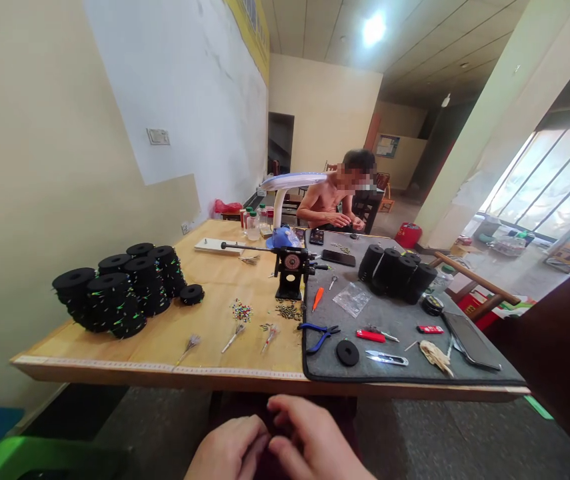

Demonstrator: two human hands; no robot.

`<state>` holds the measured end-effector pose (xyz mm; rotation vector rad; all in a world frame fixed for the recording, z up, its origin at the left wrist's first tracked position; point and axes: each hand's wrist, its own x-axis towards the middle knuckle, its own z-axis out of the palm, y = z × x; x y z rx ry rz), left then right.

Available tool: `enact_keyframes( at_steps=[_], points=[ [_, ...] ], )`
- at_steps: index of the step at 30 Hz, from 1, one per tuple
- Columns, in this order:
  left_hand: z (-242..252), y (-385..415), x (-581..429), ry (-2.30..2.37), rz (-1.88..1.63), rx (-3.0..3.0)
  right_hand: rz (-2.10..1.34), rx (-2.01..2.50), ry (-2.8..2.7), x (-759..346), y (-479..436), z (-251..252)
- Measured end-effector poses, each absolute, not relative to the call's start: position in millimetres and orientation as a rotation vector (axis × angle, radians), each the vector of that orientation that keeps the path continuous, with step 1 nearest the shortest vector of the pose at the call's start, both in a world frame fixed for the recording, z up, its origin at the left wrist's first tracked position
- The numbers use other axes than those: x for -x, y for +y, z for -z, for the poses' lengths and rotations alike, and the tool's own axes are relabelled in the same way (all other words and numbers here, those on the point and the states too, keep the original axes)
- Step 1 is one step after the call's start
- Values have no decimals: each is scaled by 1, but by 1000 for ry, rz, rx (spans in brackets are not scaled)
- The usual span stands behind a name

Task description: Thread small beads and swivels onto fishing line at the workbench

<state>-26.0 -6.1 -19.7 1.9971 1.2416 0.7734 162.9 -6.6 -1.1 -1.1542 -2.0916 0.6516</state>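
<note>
Spool stacks [115, 290] left of winder [291, 270], mat [405, 317] right.

Head view, seated height, facing across the table [245, 381]

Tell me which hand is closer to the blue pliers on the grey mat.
Right. The right hand is below the table edge, almost directly under the blue pliers in the picture; the left hand touches it, farther left.

Bright window glare at right, wide-angle edge distortion, hands blurred.
</note>
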Motion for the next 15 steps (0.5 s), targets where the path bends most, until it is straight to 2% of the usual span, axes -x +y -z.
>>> enact_keyframes(
  at_steps=[3, 10, 15],
  points=[
    [20, -6, 24, 1227, -814, -2031, -815, 1171, -2106, -148, -12, 9],
    [21, 0, 26, 1237, -751, -2043, -807, 1288, -2066, -159, -6, 44],
    [29, 21, 60, 1589, -1138, -2009, -844, 1372, -1675, -166, -4, 55]
  ],
)
